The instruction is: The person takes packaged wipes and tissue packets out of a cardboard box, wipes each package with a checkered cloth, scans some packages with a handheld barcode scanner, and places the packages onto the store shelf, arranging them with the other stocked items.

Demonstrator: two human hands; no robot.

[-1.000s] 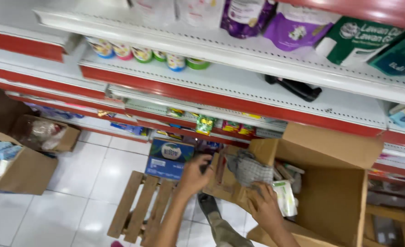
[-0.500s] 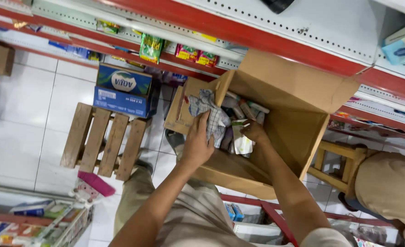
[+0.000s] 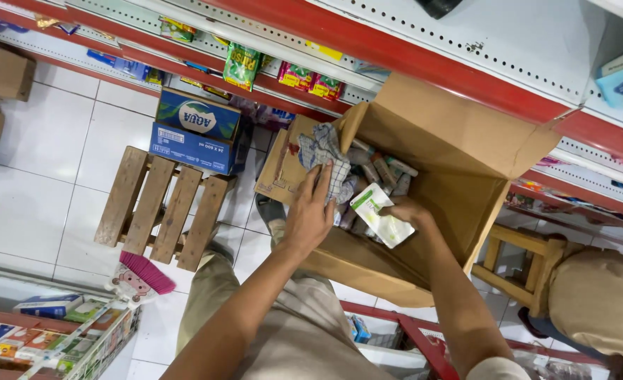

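Observation:
An open brown cardboard box (image 3: 466, 204) sits in front of me, filled with several small pouches and tubes (image 3: 382, 172). My left hand (image 3: 310, 214) rests on the box's near flap with its fingers spread, touching a checked grey cloth (image 3: 325, 158) draped over the edge. Inside the box, my right hand (image 3: 408, 209) grips a white and green pouch (image 3: 382, 214) and lifts it above the other packs.
A wooden pallet (image 3: 160, 204) lies on the white tile floor, with a blue carton (image 3: 197, 130) behind it and a pink brush (image 3: 142, 276) in front. Red and white shelves (image 3: 410, 42) run overhead. Another person (image 3: 600, 302) crouches by a wooden stool (image 3: 519, 264) at right.
My view has tilted down from the shelves to the box. My right hand has taken hold of the white and green pouch; my left hand stays at the cloth.

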